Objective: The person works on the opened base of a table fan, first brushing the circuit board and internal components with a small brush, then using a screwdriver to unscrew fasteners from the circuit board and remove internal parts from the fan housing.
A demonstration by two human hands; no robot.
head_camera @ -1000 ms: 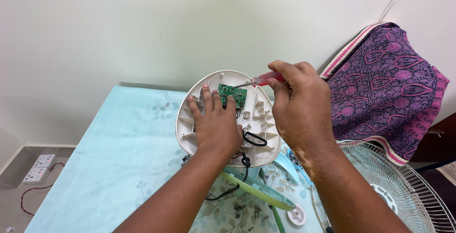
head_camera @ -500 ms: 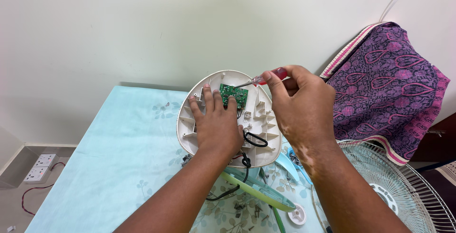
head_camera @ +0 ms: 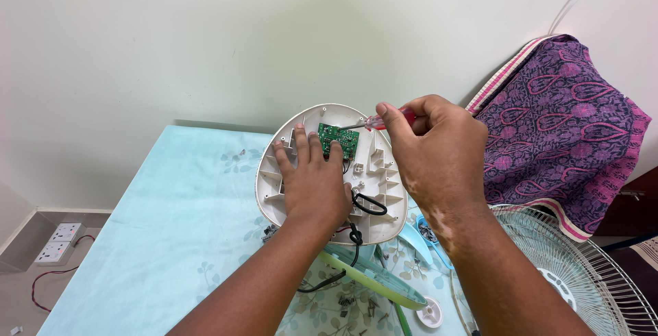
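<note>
Pressing flat and open, the left hand (head_camera: 312,182) steadies the white fan base housing (head_camera: 329,165) near the bench's (head_camera: 185,226) far edge. The right hand (head_camera: 435,151), closed around a red-handled screwdriver (head_camera: 373,122), sets its tip at the green circuit board (head_camera: 338,139). A slipping tip would likely gouge that board.

Home: draped cloth (head_camera: 558,130), floral tablecloth (head_camera: 178,219)

Single head-worn view, looking steeply down, close over the table (head_camera: 171,226).

hands (head_camera: 312,185): bare | forearms: bare, no sleeves | rings: none seen
</note>
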